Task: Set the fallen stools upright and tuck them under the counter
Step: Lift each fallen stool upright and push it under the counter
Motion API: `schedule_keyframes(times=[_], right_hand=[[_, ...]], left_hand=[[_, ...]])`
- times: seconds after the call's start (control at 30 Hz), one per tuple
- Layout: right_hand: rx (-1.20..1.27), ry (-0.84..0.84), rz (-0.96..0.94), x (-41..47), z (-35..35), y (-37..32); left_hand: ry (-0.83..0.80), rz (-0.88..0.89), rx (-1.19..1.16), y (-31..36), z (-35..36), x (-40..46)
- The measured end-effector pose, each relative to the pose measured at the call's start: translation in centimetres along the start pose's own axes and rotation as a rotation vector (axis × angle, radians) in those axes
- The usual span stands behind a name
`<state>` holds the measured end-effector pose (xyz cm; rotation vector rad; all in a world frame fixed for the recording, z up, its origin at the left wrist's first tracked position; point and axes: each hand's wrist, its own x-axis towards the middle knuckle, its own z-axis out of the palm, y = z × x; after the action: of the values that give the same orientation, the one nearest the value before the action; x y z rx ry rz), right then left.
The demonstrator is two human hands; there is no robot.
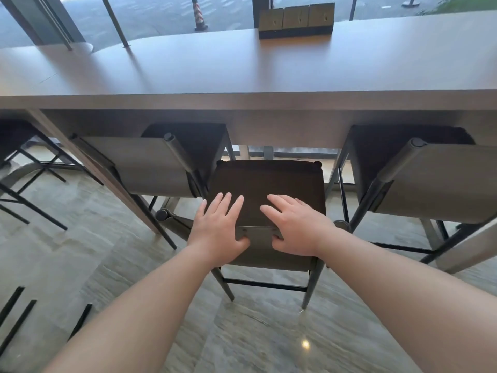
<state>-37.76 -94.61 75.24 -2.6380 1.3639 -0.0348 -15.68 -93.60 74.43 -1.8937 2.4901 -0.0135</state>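
— While both arms reached forward, where was the middle stool (269, 181)?

— It stood upright on the floor (107, 265), between two other stools. Its dark seat faced the bench (242, 74), front edge near the bench's front but not under it. Its legs and a dark crossbar showed below.

— And the hands?

— Both lay on it. The left hand (219, 227) rested with fingers spread flat over the seat's rear left, thumb tucked against the top of the low backrest. The right hand (293, 224) mirrored it on the rear right: fingers straight and splayed on the seat, thumb at the backrest's edge. Neither hand curled round anything, as far as the angle showed; whether the thumbs hooked under the backrest rail I could not tell.

— What about the neighbours?

— The left stool (139, 165) and the right stool (430, 179) stood upright with seats pushed under the bench and only their grey backrests sticking out. A further stool (16, 146) sat at the far left, partly cut off.

— Anything on the bench?

— A brown box-like holder (295, 21) stood at its far edge by the window. Outside, a striped cone (199, 14) stood on the pavement.
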Motion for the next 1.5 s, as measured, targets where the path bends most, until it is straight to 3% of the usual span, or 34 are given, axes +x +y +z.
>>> schedule_keyframes(times=[0.4, 0.53, 0.83, 0.93, 1.23, 1.37, 1.5], right_hand=[[-0.177, 0.185, 0.028, -0.2, -1.1, -0.6], [-0.234, 0.176, 0.084, -0.5, -1.5, -1.3], [-0.195, 0.207, 0.315, -2.2, -0.5, -3.9], [-0.222, 0.143, 0.326, -3.0, -0.2, -4.5], [-0.442, -0.088, 0.102, -6.7, -0.6, -2.3], [-0.609, -0.078, 0.001, -7.0, -0.9, -0.7], [-0.602, -0.122, -0.047, -5.9, -0.9, 0.3]], left_hand=[[0.209, 0.179, -0.029, -0.9, 0.0, 0.3], [0.205, 0.333, 0.055, -3.0, 0.7, -0.6], [0.13, 0.256, 0.14, -6.9, 0.3, -2.1], [0.102, 0.277, 0.136, -7.6, -0.2, -2.8], [0.072, 0.544, 0.318, -12.4, -1.3, -3.2], [0.093, 0.677, 0.492, -14.2, -1.4, -2.0], [0.129, 0.748, 0.553, -14.1, -1.1, -0.8]])
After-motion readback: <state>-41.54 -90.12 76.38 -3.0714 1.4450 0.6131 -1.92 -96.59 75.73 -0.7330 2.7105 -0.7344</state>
